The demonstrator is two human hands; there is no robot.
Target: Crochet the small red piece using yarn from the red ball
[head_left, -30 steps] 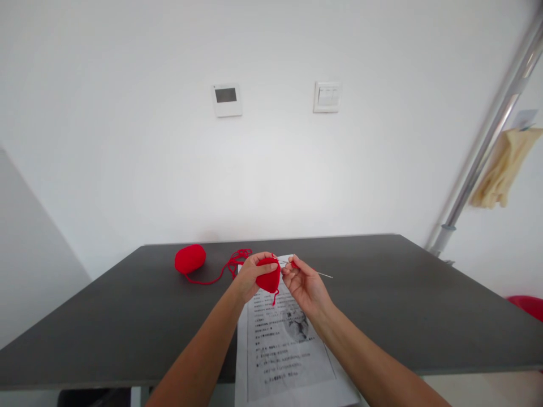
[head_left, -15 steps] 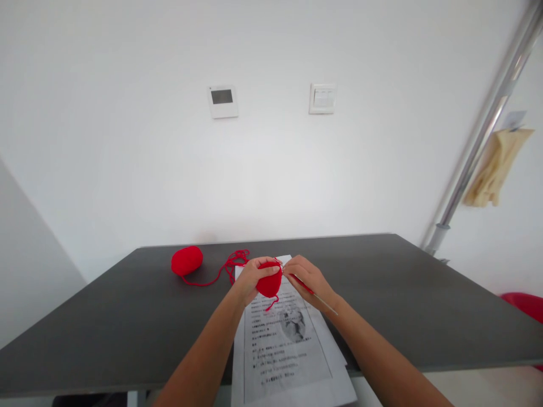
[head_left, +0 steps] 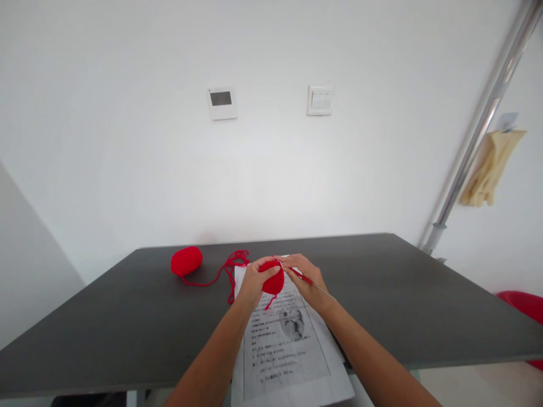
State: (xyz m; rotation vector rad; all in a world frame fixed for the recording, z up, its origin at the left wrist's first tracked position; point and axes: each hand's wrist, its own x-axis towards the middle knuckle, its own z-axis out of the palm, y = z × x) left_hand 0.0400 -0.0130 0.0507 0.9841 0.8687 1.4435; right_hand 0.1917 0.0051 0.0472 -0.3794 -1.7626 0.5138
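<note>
A small rounded piece of red crochet work (head_left: 274, 281) is pinched in my left hand (head_left: 255, 278), thumb on its near face. A short yarn tail dangles from its lower edge. My right hand (head_left: 307, 280) is closed around a crochet hook (head_left: 302, 276) with a red grip and a thin metal shaft that slants back over the wrist. The hook's tip meets the top right edge of the piece, by my left fingertips; the stitch there is too small to make out. Loose red yarn (head_left: 236, 260) runs left along the table to a ball of yarn (head_left: 186, 261).
Printed sheets (head_left: 292, 362) with a picture lie under my hands and overhang the near edge of the dark table (head_left: 403, 305). Behind is a white wall with a switch plate (head_left: 320, 100). Gloves (head_left: 492, 167) hang by a metal pipe (head_left: 470, 147); a red chair (head_left: 520, 305) stands right.
The crochet piece has shifted slightly right and turned a little in my left hand. The hook lies at a flatter angle, its rear end a bit higher. Both hands keep their hold.
</note>
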